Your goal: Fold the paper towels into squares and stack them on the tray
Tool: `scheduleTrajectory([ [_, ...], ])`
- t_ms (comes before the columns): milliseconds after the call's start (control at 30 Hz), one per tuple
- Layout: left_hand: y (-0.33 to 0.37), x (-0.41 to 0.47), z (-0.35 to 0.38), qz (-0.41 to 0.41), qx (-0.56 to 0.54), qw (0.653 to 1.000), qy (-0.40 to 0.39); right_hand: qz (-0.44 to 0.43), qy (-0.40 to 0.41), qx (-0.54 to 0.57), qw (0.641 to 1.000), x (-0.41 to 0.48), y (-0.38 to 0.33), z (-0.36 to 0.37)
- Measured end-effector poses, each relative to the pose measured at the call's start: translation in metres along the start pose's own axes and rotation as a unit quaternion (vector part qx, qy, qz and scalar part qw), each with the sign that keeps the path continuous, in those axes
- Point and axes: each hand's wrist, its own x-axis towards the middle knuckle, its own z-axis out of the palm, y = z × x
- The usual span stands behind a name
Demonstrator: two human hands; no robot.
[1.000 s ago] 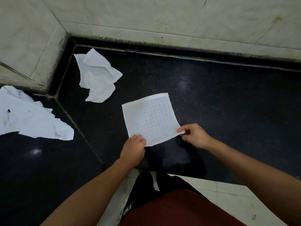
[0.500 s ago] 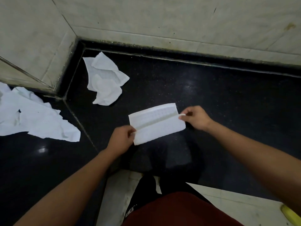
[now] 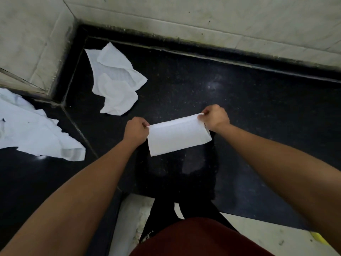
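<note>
We hold one towel (image 3: 178,138) up over the black worktop (image 3: 258,100). Our left hand (image 3: 136,130) pinches its top left corner. Our right hand (image 3: 215,118) pinches its top right corner. The fingers (image 3: 205,113) of both hands are squeezed tight on the paper edge.

The towel is folded once, so it is a long strip, wider than it is tall. It seems to hang from our hands and not lie on the worktop. We think we hold it by the two top corners so the edges line up and the paper is pulled flat. That makes a straight fold. It is not a square yet. We guess one more fold, side to side, will make it one.

Now we count. There are two hands, and both are busy. There is one towel in our hands. There is one crumpled towel (image 3: 116,84) on the worktop behind it, near the corner of the wall (image 3: 203,15). It is well away from our hands, waiting its turn. There is one white heap (image 3: 36,133) far to the left. We cannot tell if the heap is one towel or more. We see no tray and no folded squares.
</note>
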Motion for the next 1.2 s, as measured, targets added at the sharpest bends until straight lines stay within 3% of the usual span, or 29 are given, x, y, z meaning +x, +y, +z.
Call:
scheduleTrajectory([
  [233,0.002,0.001,0.004,-0.002,0.024,1.0,0.001,-0.007,0.024,-0.09,0.996,-0.005,-0.003,0.001],
  [367,0.012,-0.019,0.009,0.082,0.074,0.993,0.049,-0.01,0.034,-0.105,0.994,-0.015,0.004,-0.006],
  [533,0.013,-0.057,0.029,0.179,0.103,0.979,-0.007,0.005,-0.003,-0.068,0.998,-0.039,0.023,0.0],
  [667,-0.005,-0.07,0.043,0.162,0.127,0.977,-0.056,0.003,0.001,-0.06,0.998,-0.048,0.038,0.003],
  [1000,-0.013,-0.077,0.046,0.16,0.114,0.979,-0.058,-0.023,0.049,-0.115,0.992,-0.054,0.047,0.005],
  [1067,-0.012,-0.076,0.044,0.178,0.13,0.974,-0.048,-0.064,0.079,-0.12,0.988,-0.056,0.048,0.003],
  [1200,-0.005,-0.07,0.038,0.239,0.178,0.955,0.008,-0.24,0.095,-0.157,0.953,-0.065,0.039,0.011],
])
